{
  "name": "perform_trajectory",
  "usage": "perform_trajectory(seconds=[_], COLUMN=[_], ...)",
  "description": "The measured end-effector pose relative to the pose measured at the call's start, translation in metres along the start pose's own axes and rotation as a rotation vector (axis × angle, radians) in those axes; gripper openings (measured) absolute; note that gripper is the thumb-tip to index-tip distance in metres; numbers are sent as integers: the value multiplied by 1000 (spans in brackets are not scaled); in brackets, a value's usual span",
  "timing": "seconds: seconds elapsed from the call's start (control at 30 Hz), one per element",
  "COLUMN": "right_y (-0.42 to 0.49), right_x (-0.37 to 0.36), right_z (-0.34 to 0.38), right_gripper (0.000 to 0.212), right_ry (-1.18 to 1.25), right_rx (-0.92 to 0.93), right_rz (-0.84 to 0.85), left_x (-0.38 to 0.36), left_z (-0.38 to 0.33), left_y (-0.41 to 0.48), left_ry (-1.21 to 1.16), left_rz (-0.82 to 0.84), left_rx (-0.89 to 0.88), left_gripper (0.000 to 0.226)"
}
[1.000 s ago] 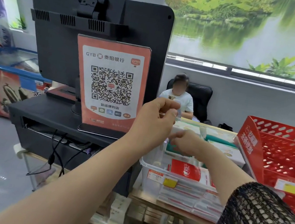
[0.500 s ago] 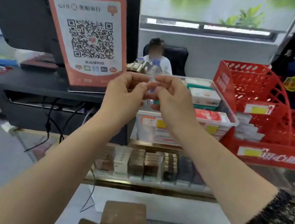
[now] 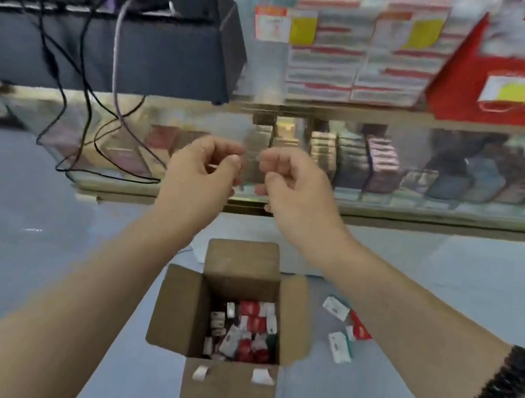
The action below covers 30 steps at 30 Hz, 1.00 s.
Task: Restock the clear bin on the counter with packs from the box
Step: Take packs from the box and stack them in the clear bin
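Two hands, the left hand (image 3: 203, 168) and the right hand (image 3: 295, 183), hang close together above the open brown cardboard box (image 3: 227, 391). It stands on the floor with flaps spread (giving access to the red-and-white packs (image 3: 247, 332) inside). Fingers curl with thumbs against fingertips, as if pinching something thin, but blur hides what. The clear plastic bin (image 3: 259, 63) sits on the counter above, with packs stacked inside it.

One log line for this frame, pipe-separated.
left hand, right hand: curled, held thing unclear | box: open, packs inside | clear bin: on counter, stocked
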State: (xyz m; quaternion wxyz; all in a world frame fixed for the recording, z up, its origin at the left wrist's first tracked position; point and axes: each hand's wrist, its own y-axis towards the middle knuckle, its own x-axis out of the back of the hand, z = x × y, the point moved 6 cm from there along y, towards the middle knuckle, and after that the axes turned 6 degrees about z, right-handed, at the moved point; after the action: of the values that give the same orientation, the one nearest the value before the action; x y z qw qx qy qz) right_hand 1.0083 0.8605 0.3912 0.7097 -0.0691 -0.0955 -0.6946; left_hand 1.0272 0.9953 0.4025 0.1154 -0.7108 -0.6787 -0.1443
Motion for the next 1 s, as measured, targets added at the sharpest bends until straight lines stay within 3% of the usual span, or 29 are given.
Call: perform_trajectory(seconds=[0.2,0.4,0.7,1.0], right_y=[-28,-51,-44,-32], right_x=[-25,-67,-151,-193], right_z=[-105,-234,-413,-533], right_gripper=[17,21,23,25], right_ry=[-33,-35,-25,-71], right_rx=[-73,-208,-395,-579], right_rz=[36,92,111,110], left_x=[-39,-80,-122,-159], left_z=[105,236,428,570], left_y=[-38,-60,-40,-12], left_ry=[11,51,169,276], left_rz=[-25,52,125,234], left_rx=[133,272,414,592], left_gripper=[14,15,18,18])
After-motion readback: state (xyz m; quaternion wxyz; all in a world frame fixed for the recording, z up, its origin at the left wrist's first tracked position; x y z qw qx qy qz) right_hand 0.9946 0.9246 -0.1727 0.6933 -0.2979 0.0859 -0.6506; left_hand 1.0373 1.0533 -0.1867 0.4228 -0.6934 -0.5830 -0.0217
